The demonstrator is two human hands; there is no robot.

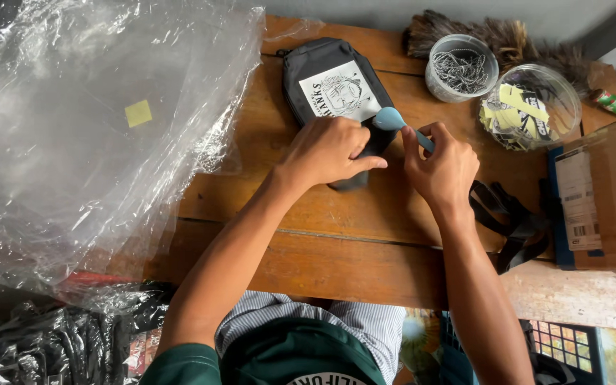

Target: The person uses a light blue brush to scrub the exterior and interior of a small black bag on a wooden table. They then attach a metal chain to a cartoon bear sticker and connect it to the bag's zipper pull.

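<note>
A small black pouch (322,68) with a white printed patch lies on the wooden table (351,257). My left hand (329,150) presses down on the pouch's near end, fingers curled over it. My right hand (440,167) pinches the handle of a light blue spoon-shaped tool (392,119), whose rounded end touches the pouch's right edge beside my left fingers. A black strap (511,221) trails off to the right of my right wrist.
A big heap of clear plastic wrap (80,128) covers the left side. At the back right stand a clear tub of metal chains (461,68) and a clear tub of paper tags (529,107), before a feather duster (507,36). A cardboard box (604,196) sits far right.
</note>
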